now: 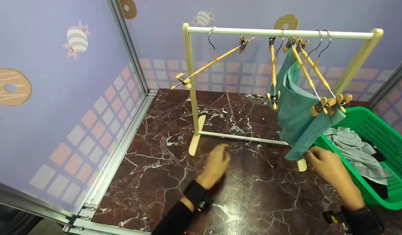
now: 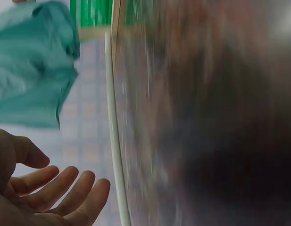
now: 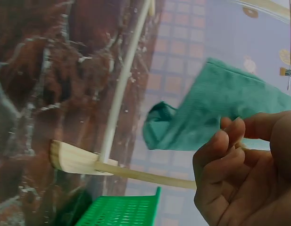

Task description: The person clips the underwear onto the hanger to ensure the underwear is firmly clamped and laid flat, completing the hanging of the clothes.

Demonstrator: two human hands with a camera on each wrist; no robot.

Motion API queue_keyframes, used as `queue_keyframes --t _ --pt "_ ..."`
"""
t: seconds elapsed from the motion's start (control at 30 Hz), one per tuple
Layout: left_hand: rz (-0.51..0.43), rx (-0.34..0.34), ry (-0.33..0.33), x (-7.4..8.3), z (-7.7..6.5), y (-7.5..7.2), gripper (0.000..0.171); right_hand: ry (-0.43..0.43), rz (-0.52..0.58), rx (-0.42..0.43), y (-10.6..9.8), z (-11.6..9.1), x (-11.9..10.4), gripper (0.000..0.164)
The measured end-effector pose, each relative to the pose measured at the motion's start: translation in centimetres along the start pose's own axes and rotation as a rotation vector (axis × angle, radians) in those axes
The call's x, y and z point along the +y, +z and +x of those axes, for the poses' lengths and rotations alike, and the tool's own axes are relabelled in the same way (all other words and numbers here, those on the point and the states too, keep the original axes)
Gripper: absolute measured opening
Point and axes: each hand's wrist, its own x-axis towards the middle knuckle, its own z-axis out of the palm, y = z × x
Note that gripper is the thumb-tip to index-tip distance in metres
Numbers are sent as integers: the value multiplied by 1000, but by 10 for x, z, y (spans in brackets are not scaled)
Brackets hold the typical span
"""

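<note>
A teal garment [image 1: 300, 101] hangs by clips from the clip hangers [image 1: 305, 70] on the right half of a small clothes rack [image 1: 253, 31]. My right hand [image 1: 326, 163] is at its lower edge. In the right wrist view, that hand's thumb and curled fingers [image 3: 230, 141] come together over the cloth; I cannot tell whether they pinch it. My left hand [image 1: 215, 164] is over the marble surface left of the garment. The left wrist view shows its fingers [image 2: 77, 188] loosely bent and holding nothing, with the teal cloth [image 2: 32, 66] beyond.
An unloaded clip hanger [image 1: 215, 60] hangs slanted near the rack's left post [image 1: 191, 98]. To the right stands a green perforated basket [image 1: 394, 140] with grey cloth [image 1: 350, 147] and dark cloth inside. Patterned walls [image 1: 246, 71] enclose the dark red marble surface [image 1: 148, 179].
</note>
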Motion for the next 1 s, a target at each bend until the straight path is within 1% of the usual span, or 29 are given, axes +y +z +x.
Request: queue_keyframes --t 0.07,0.1,0.17,0.23,0.27,0.3,0.4,0.47,0.6,0.7,0.77,0.8,0.9,0.97,1.0 --pt "-68 -55 -23 10 -5 12 34 18 -10 -18 3 -7 3 46" --pt "-97 -66 -19 14 -6 18 34 24 -16 -19 4 -10 5 46" --pt "-163 -86 -32 23 -10 31 34 41 -26 -15 5 -16 9 47" --pt "-207 -117 -62 33 -16 44 34 53 -37 -11 5 -21 13 49" --pt "-227 -133 -64 38 -18 51 33 58 -37 -9 4 -23 16 49" --pt "-224 -147 -64 43 -21 58 32 63 -44 -3 3 -26 18 49" --pt "-236 -216 -68 60 -29 81 28 70 -66 31 0 -33 26 48" --pt "-243 -256 -37 69 -32 97 27 74 -79 61 -2 -38 31 47" --pt "-193 -315 25 87 -36 126 26 73 -98 106 -8 -45 41 44" --pt "-150 -345 71 102 -36 142 27 82 -113 127 -13 -48 48 43" --pt "-137 -374 90 113 -35 150 29 97 -126 129 -19 -50 52 44" --pt "-136 -390 91 120 -33 153 29 108 -135 133 -22 -50 55 44" --pt "-145 -440 59 143 -27 162 27 131 -167 149 -33 -49 60 44" --pt "-180 -462 24 159 -22 168 26 155 -178 157 -41 -48 63 45" --pt "-225 -473 -7 167 -19 172 25 165 -183 161 -46 -48 65 44"
